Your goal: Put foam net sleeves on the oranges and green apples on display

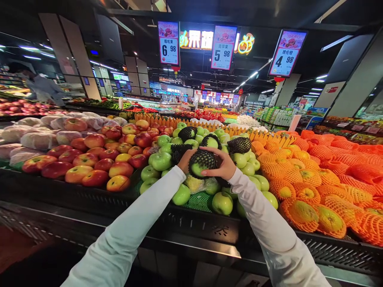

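Observation:
A green apple (198,169) in a black foam net is held above the green apple pile. My right hand (224,164) is closed around its right side, thumb in front and fingers over the top. My left hand (184,160) is wrapped against its left side, with most of its fingers hidden behind the apple. Close by are other netted apples, one with a black net (239,145) to the right and another black net (178,153) at the left. Below the hands, a yellowish fruit (195,183) in clear plastic lies among bare green apples (222,203).
Red apples (85,160) are heaped at the left, with wrapped fruit (38,140) beyond. Oranges in orange nets (302,213) fill the right. The black crate edge (191,223) runs along the front. Price signs (224,48) hang above. A person (44,85) stands far left.

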`<state>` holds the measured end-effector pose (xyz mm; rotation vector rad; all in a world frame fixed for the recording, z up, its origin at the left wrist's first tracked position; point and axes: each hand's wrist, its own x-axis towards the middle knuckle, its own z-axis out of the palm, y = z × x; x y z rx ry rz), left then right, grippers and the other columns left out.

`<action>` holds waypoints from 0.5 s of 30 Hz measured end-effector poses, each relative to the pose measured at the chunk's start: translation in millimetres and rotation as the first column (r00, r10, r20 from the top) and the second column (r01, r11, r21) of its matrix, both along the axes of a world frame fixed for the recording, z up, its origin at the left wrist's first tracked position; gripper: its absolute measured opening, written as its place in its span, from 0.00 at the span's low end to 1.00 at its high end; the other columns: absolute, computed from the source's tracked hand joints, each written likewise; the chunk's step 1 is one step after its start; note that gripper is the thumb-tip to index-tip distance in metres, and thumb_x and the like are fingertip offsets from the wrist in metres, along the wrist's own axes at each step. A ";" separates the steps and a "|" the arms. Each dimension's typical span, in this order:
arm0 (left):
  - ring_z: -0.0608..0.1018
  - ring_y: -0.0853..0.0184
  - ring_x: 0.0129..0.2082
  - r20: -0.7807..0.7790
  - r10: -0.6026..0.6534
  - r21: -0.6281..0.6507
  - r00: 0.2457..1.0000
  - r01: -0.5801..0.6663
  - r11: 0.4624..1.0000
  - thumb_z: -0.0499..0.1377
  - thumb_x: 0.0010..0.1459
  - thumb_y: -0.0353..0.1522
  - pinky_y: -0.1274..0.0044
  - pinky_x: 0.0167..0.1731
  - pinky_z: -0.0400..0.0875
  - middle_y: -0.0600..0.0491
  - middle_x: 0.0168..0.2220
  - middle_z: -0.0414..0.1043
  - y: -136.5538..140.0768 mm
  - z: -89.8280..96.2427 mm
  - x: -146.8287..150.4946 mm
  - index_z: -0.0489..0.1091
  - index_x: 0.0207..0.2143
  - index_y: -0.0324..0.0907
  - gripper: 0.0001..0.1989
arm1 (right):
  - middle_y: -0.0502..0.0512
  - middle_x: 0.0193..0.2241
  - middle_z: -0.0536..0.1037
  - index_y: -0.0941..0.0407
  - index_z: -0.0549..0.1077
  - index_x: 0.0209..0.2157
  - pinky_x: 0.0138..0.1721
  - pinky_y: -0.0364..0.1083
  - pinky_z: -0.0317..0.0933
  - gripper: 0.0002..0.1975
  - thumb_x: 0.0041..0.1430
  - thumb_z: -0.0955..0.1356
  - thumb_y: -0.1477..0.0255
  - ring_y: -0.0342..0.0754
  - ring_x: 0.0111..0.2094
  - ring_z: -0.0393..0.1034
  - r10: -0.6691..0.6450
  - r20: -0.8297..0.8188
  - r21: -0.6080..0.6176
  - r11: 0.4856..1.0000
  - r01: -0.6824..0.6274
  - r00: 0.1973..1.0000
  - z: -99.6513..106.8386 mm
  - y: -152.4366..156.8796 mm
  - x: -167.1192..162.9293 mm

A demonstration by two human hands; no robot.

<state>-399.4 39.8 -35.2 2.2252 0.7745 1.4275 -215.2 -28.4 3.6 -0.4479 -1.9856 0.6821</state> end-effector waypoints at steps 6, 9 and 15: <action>0.75 0.55 0.55 0.088 0.122 0.195 0.989 -0.137 0.971 0.61 0.53 0.31 0.62 0.54 0.73 0.43 0.54 0.72 -13.1 8.3 1.8 0.66 0.55 0.41 0.25 | 0.59 0.51 0.80 0.55 0.75 0.54 0.61 0.58 0.66 0.38 0.40 0.81 0.57 0.57 0.53 0.76 -0.223 -0.235 -0.027 0.974 0.223 0.946 0.8 5.2 -0.7; 0.68 0.51 0.65 0.014 0.065 0.351 0.998 -0.066 0.934 0.67 0.49 0.32 0.62 0.56 0.73 0.38 0.65 0.61 -20.0 10.2 4.1 0.54 0.66 0.42 0.44 | 0.59 0.50 0.80 0.55 0.75 0.52 0.61 0.58 0.66 0.37 0.42 0.80 0.53 0.56 0.51 0.76 -0.296 -0.361 -0.030 0.952 0.306 0.884 2.5 8.5 1.1; 0.75 0.53 0.60 -0.028 0.193 0.386 0.981 -0.167 0.907 0.71 0.45 0.36 0.61 0.61 0.70 0.41 0.61 0.70 -22.7 7.2 -1.0 0.57 0.64 0.42 0.45 | 0.58 0.52 0.79 0.54 0.73 0.55 0.63 0.58 0.64 0.39 0.44 0.78 0.49 0.57 0.55 0.74 -0.292 -0.190 -0.046 0.956 0.288 0.937 -1.2 11.9 -0.1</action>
